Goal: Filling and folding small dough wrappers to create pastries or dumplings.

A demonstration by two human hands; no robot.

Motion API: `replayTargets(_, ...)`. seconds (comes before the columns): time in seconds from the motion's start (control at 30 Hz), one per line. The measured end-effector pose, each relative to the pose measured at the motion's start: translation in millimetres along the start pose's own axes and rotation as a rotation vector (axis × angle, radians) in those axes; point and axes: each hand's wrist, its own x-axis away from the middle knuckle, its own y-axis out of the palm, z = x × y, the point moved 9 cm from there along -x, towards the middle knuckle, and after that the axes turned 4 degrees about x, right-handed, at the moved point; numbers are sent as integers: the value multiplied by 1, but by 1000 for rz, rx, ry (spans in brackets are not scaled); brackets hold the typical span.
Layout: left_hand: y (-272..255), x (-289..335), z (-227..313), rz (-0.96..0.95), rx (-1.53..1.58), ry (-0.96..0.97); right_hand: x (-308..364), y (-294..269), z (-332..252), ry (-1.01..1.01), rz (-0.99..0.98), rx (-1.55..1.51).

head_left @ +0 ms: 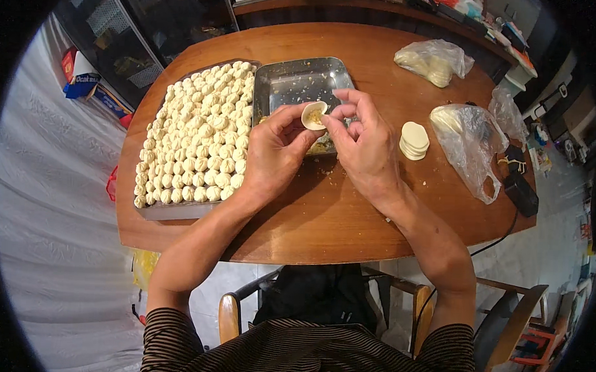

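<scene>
Over the near part of a metal pan [295, 74], a small round dumpling wrapper [313, 114] is cupped with crumbly yellowish filling inside. My left hand [276, 149] holds it between thumb and fingers. The thumb and fingertips of my right hand [366, 146] pinch its right edge, with the index finger raised. Bits of filling cling to the pan, whose near part is partly hidden by my hands. To the left, many pleated dumplings [201, 127] sit in close rows on a large tray [179, 213]. A short stack of flat wrappers [414, 141] lies right of my right hand.
A clear plastic bag [470, 149] lies at the table's right, and another bag holding pale wrappers [437, 63] lies behind it. A black adapter [521, 194] with a cord rests on the right edge of the wooden table [309, 242]. Chairs [510, 324] stand at the near side.
</scene>
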Motion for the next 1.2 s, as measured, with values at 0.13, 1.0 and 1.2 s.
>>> replayTargets(0.13, 0, 1, 0, -3, -18, -20, 1, 0, -6, -143, 40, 27)
replayTargets(1.0, 0, 2, 0, 15, 76, -46, 2, -2, -17, -325, 62, 228)
replayTargets(1.2, 1, 1, -2, 9, 85, -72, 2, -2, -11, -212, 47, 90)
